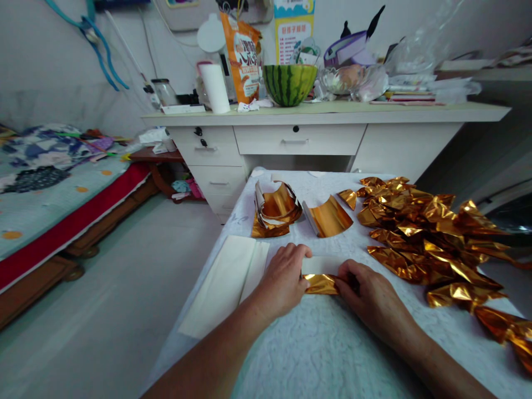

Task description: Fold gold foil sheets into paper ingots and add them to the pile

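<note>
Bare forearms reach over; left hand and right hand pinch gold paper between fingers, seemingly mid-fold; the next crease probably wants even pressure.

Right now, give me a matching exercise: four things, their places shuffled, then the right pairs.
1. crumpled gold foil heap
2. narrow shiny gold foil piece
3. flat white paper sheets
4. orange printed pouch

A. on the white desk
B. beside the left hand
C. right side of the pale table
D. held by left hand and right hand

Pairs: 1-C; 2-D; 3-B; 4-A
</note>
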`<act>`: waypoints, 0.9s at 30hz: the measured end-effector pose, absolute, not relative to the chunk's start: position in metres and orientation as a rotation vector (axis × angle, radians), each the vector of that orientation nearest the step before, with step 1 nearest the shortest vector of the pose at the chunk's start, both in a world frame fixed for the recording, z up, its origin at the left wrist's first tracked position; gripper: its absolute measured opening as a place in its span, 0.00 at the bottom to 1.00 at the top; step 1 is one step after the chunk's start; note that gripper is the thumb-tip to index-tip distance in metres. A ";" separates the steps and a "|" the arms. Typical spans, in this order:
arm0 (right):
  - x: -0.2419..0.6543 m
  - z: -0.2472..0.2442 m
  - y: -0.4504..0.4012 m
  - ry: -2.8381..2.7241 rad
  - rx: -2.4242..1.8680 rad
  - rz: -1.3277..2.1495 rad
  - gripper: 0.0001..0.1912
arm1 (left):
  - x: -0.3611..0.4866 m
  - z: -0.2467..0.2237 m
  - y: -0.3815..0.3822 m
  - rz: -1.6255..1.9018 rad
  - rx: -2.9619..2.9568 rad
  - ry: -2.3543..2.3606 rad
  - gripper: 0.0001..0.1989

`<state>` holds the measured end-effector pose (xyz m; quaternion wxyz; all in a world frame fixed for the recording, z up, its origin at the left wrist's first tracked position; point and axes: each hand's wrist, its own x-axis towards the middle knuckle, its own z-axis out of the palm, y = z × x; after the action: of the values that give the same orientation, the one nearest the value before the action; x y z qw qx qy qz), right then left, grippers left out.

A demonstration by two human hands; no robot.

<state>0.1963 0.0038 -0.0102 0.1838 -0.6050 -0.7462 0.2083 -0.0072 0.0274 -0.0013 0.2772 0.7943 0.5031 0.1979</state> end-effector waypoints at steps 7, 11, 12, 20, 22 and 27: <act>0.196 -0.011 0.004 -2.093 -1.706 0.570 0.05 | -0.009 -0.001 0.026 0.502 2.109 1.367 0.15; 0.195 -0.011 0.004 -2.085 -1.726 0.580 0.05 | -0.009 0.000 0.027 0.487 2.095 1.368 0.14; 0.195 -0.011 0.004 -2.082 -1.733 0.581 0.05 | -0.009 -0.001 0.027 0.483 2.090 1.369 0.14; 0.194 -0.012 0.005 -2.070 -1.752 0.573 0.06 | -0.011 -0.005 0.029 0.497 2.110 1.361 0.13; 0.193 -0.012 0.005 -2.057 -1.764 0.585 0.06 | -0.011 -0.004 0.029 0.492 2.108 1.365 0.13; 0.192 -0.013 0.005 -2.033 -1.780 0.599 0.07 | -0.010 -0.003 0.028 0.488 2.117 1.368 0.12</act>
<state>0.1920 0.0047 -0.0127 0.1859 -0.6319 -0.7218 0.2125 -0.0105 0.0284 -0.0035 0.2831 0.7909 0.5110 0.1823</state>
